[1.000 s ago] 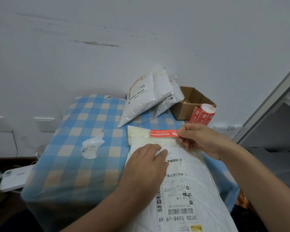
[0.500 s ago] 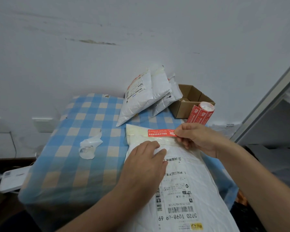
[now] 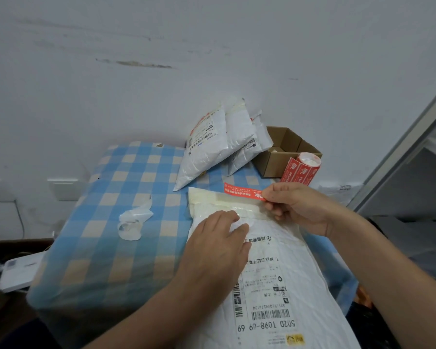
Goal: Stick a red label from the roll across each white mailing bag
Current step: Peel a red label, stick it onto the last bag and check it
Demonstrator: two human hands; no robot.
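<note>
Pressing the left hand [image 3: 219, 250] flat on the white mailing bag [image 3: 287, 285], fingers straight and slightly spread, gripping nothing. Pinching the right end of the red label [image 3: 242, 192] between thumb and forefinger of the right hand [image 3: 295, 207], remaining fingers curled underneath against the bag's taped flap. Holding the hands apart, right one beyond and to the right of the left. Running the label leftward from the right hand, just beyond the left fingertips, tilted, free end reaching over the bag's far edge; not resolving any contact with the bag.

Comparing with half a second ago: holding the label farther up the bag, at the far edge rather than across the flap, free end angled away more; keeping the left hand on the same spot.

Reading the shipping slip right of the left wrist, printed upside down: "502D 1098-69 69" beside barcodes. Seeing white print on the label, too small to read.

Moving outward: spotting crumpled clear film [image 3: 134, 222] left of the left hand on the blue checked cloth [image 3: 126, 185]. Noting the label roll [image 3: 301, 170] just beyond the right hand, red with white characters, right in front of an open cardboard box [image 3: 282, 157]. Noting two more white bags [image 3: 207, 152] propped up beyond the left hand, "502" showing on the rear one.
</note>
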